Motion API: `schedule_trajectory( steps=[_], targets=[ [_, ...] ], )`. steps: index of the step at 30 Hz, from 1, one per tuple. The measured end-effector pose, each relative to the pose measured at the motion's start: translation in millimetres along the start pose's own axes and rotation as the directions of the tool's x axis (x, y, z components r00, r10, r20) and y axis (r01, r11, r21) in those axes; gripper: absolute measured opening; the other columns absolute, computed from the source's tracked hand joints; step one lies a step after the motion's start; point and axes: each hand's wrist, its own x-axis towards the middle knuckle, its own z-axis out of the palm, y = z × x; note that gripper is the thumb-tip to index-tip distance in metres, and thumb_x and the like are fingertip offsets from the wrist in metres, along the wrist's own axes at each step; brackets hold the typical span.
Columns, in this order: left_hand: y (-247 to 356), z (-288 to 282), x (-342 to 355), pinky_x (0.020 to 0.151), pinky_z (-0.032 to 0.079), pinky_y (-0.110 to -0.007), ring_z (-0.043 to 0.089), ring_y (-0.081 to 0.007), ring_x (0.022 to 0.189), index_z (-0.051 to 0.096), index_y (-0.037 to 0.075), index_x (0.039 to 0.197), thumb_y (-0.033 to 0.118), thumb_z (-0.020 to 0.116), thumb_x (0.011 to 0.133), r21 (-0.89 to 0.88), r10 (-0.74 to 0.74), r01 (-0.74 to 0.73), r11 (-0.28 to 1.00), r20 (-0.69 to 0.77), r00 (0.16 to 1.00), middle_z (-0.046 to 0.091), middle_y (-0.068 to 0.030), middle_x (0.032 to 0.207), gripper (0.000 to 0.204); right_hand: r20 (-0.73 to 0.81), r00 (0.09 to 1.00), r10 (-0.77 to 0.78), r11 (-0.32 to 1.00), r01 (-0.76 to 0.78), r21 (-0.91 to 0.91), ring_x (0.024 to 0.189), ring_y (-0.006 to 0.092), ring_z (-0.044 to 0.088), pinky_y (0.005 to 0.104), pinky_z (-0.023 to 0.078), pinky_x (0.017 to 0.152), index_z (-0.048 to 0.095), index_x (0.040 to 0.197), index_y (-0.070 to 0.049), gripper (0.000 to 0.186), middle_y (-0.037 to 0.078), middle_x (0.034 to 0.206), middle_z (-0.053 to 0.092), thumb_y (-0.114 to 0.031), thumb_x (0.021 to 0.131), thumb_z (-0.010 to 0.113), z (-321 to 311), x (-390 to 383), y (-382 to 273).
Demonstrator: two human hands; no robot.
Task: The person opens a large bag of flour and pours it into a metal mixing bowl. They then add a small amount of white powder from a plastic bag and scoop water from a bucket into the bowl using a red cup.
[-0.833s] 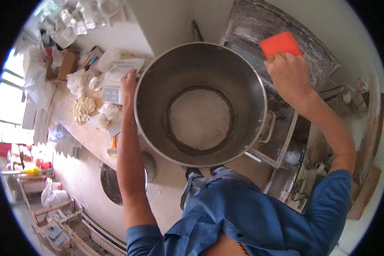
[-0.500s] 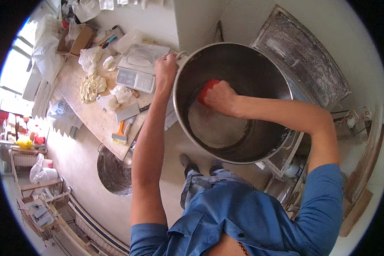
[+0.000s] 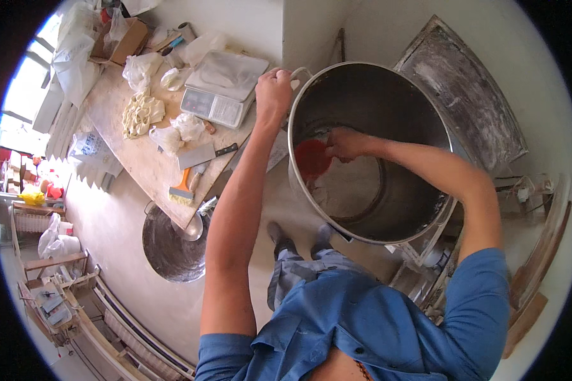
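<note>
A large deep metal pot (image 3: 403,101) stands in front of me to the right, with something pale and flat-looking at its bottom (image 3: 356,190). At its left rim, my left hand (image 3: 274,94) is closed round the loop handle (image 3: 302,73). Inside the pot, my right hand (image 3: 348,145) grips the edge of a red bowl-like scoop (image 3: 313,159), its fingers partly hidden. The scoop is low against the pot's left inner side, and I cannot tell what is in it.
Left of the pot, a worktable (image 3: 117,108) bears a scale (image 3: 222,89), a dough-like heap (image 3: 143,115), plastic bags, a cleaver (image 3: 200,155) and an orange-handled brush (image 3: 183,185). A dark round pan (image 3: 171,251) is below its corner. A floury board (image 3: 464,89) leans at the right wall.
My right hand has turned, and the red scoop now shows more of its round face, lower beside the hand. Pot and table appear shifted rightward in the view. My left hand stays at the handle.
</note>
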Motion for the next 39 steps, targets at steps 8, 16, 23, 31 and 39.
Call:
schedule_trajectory(
  steps=[8, 16, 23, 31, 39],
  targets=[
    [-12.6, 1.6, 6.7, 0.071, 0.053, -0.04, 0.07, -0.0259, 0.072, 0.078, -0.005, 0.105, 0.025, 0.048, 0.093, -0.011, 0.006, -0.006, 1.0, 0.012, 1.0, 0.072, -0.0178, 0.076, 0.044, -0.097, 0.995, -0.017, 0.884, 0.061, 0.464, 0.052, 0.0145, 0.059, 0.0341, 0.049, 0.048, 0.069, 0.074, -0.001, 0.032, 0.006, 0.062, 0.062, -0.019, 0.1, 0.061, -50.3, -106.2, 6.0],
    [-35.3, -4.0, 23.1, 0.08, 0.053, -0.037, 0.068, -0.0246, 0.085, 0.077, -0.005, 0.108, 0.021, 0.049, 0.093, 0.006, 0.002, -0.002, 1.0, 0.059, 0.998, 0.077, -0.0185, 0.094, 0.041, -0.189, 0.981, 0.048, 0.816, 0.071, 0.573, 0.05, 0.0096, 0.058, 0.0269, 0.046, 0.044, 0.065, 0.067, -0.006, 0.036, 0.004, 0.061, 0.062, -0.021, 0.099, 0.061, -68.4, -218.4, 25.1],
    [-38.6, -7.2, 27.3, 0.066, 0.05, -0.035, 0.062, -0.0195, 0.07, 0.077, -0.003, 0.104, 0.027, 0.046, 0.098, -0.013, 0.031, -0.03, 0.999, 0.086, 0.996, 0.074, -0.0114, 0.087, 0.044, -0.389, 0.915, 0.105, 0.78, 0.167, 0.604, 0.046, 0.0061, 0.052, 0.0257, 0.04, 0.041, 0.066, 0.068, -0.007, 0.04, 0.003, 0.058, 0.06, -0.025, 0.102, 0.062, -69.7, -331.5, 57.9],
    [6.6, 0.0, -3.7, 0.065, 0.051, -0.037, 0.062, -0.0217, 0.069, 0.076, -0.005, 0.102, 0.028, 0.045, 0.099, -0.129, -0.162, 0.184, 0.974, 0.164, 0.973, 0.072, -0.0128, 0.087, 0.045, -0.583, 0.751, 0.309, 0.696, 0.239, 0.677, 0.041, 0.0054, 0.047, 0.024, 0.031, 0.037, 0.073, 0.075, -0.005, 0.04, 0.002, 0.055, 0.058, -0.034, 0.103, 0.068, -48.3, -427.4, 129.6],
    [9.8, 2.6, -7.8, 0.067, 0.058, -0.038, 0.069, -0.0234, 0.072, 0.072, -0.001, 0.107, 0.027, 0.042, 0.105, -0.157, -0.132, 0.172, 0.973, 0.235, 0.963, 0.074, -0.0145, 0.094, 0.041, -0.683, 0.623, 0.382, 0.918, -0.339, 0.204, 0.056, 0.0189, 0.065, 0.0387, 0.048, 0.049, 0.074, 0.068, -0.003, 0.045, 0.008, 0.064, 0.07, -0.041, 0.09, 0.081, -10.6, -387.5, 235.0]
  ],
)
